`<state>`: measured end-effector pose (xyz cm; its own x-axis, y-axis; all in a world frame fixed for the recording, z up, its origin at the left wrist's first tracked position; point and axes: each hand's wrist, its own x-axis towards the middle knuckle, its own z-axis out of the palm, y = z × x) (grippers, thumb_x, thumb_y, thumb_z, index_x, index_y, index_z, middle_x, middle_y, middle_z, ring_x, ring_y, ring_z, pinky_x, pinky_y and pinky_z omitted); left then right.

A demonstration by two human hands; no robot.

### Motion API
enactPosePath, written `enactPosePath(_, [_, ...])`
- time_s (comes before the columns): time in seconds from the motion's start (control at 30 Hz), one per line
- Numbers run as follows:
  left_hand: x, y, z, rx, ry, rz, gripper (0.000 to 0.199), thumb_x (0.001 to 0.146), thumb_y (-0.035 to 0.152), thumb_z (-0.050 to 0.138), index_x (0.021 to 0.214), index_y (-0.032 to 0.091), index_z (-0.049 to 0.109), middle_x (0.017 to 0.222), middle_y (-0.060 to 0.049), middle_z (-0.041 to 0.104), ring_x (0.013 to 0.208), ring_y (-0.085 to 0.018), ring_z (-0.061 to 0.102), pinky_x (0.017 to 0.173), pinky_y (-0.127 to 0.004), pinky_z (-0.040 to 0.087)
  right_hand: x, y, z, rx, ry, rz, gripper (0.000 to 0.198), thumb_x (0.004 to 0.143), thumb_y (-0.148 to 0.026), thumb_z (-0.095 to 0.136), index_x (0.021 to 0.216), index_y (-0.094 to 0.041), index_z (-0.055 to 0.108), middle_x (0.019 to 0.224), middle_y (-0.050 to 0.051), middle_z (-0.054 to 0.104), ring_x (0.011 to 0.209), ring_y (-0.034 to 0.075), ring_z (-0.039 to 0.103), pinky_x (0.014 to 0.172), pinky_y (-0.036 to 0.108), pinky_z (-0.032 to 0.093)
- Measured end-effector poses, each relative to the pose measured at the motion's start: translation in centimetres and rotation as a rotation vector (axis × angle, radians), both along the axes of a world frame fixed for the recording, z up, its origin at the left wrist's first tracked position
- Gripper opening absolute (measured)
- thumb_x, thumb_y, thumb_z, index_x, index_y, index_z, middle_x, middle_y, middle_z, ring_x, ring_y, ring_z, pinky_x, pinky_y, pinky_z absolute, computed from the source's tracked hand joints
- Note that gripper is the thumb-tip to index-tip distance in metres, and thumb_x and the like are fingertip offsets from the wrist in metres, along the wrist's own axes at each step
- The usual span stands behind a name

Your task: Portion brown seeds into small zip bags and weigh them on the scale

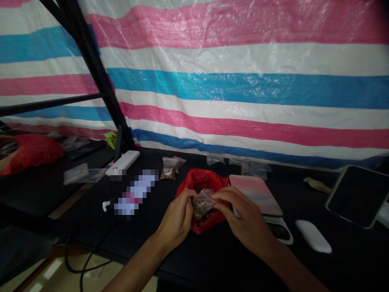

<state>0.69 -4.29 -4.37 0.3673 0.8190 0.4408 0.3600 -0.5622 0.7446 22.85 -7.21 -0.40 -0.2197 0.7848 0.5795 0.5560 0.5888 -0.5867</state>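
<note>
Our left hand (176, 215) has its fingers curled closed, thumb and forefinger gripping the left edge of a small clear zip-lock bag (203, 206), while our right hand (245, 217) pinches the bag's upper right corner between thumb and forefinger. The bag is at the centre of the view, tilted between both hands, over the mouth of a crumpled red plastic bag (189, 179). Its film is thin, shiny and see-through, with a pale strip along the top; brown, lumpy bits fill the lower part, too small and blurred for us to identify. More brownish bits show inside the red bag, which sits open on a black tabletop (142, 235), its rim loosely gathered. Behind it, slightly to the left, we see two filled clear packets (169, 168) lying close together, holding similar brown contents. Flat clear bags (254, 168) lie farther back to the right, near a striped plastic sheet (243, 89) of pink, white and blue. Just right of the red bag is a flat pastel-pink panel (258, 194).
</note>
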Motion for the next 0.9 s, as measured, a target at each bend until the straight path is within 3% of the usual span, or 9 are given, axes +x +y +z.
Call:
enactPosePath(0.13, [-0.2, -0.4, 0.2, 0.024, 0.016, 0.037, 0.028, 0.107, 0.023, 0.037, 0.129, 0.026, 0.054, 0.108, -0.004, 0.069, 0.096, -0.017, 0.067, 0.084, -0.027, 0.051, 0.0, 0.1, -0.1, -0.031, 0.034, -0.028, 0.030, 0.099, -0.015, 0.059, 0.124, -0.031, 0.064, 0.109, 0.002, 0.072, 0.097, 0.017, 0.069, 0.089, 0.028, 0.055])
enactPosePath(0.23, [-0.2, -0.5, 0.5, 0.108, 0.091, -0.006, 0.033, 0.102, 0.033, 0.052, 0.134, 0.024, 0.053, 0.119, -0.008, 0.069, 0.106, -0.022, 0.067, 0.089, -0.033, 0.052, 0.0, 0.1, -0.5, -0.063, 0.062, -0.022, 0.033, 0.099, -0.017, 0.059, 0.128, -0.032, 0.060, 0.105, 0.001, 0.070, 0.093, 0.016, 0.067, 0.086, 0.028, 0.055])
enactPosePath(0.4, [0.1, -0.4, 0.8, 0.142, 0.143, -0.032, 0.020, 0.101, 0.030, 0.056, 0.118, 0.022, 0.061, 0.115, -0.009, 0.069, 0.103, -0.022, 0.067, 0.088, -0.034, 0.053, -0.4, -0.2, -1.2, -0.155, 0.068, 0.019, 0.034, 0.099, -0.018, 0.059, 0.130, -0.033, 0.059, 0.110, 0.001, 0.070, 0.094, 0.016, 0.067, 0.087, 0.030, 0.055])
enactPosePath(0.5, [0.3, -0.4, 0.8, 0.122, 0.094, -0.071, 0.016, 0.102, 0.025, 0.053, 0.116, 0.022, 0.062, 0.112, -0.008, 0.070, 0.102, -0.020, 0.068, 0.089, -0.033, 0.053, -0.6, -0.2, -1.2, -0.190, 0.080, 0.006, 0.034, 0.098, -0.020, 0.060, 0.130, -0.033, 0.060, 0.113, 0.002, 0.071, 0.096, 0.017, 0.068, 0.088, 0.030, 0.055])
enactPosePath(0.73, [0.4, -0.4, 0.7, 0.069, -0.035, -0.161, 0.016, 0.100, 0.025, 0.057, 0.114, 0.022, 0.065, 0.107, -0.006, 0.071, 0.097, -0.019, 0.068, 0.087, -0.031, 0.052, -1.2, -0.2, 0.7, -0.233, 0.228, 0.034, 0.030, 0.097, -0.021, 0.059, 0.127, -0.027, 0.059, 0.096, 0.000, 0.070, 0.087, 0.016, 0.067, 0.084, 0.029, 0.054])
enactPosePath(0.9, [0.7, 0.9, 1.7, -0.023, -0.220, -0.077, 0.019, 0.104, 0.031, 0.052, 0.111, 0.020, 0.066, 0.109, -0.007, 0.071, 0.103, -0.019, 0.067, 0.093, -0.031, 0.051, -2.3, 1.5, 1.8, -0.276, 0.246, 0.086, 0.029, 0.100, -0.024, 0.054, 0.129, -0.025, 0.056, 0.094, 0.000, 0.068, 0.083, 0.016, 0.066, 0.078, 0.029, 0.054])
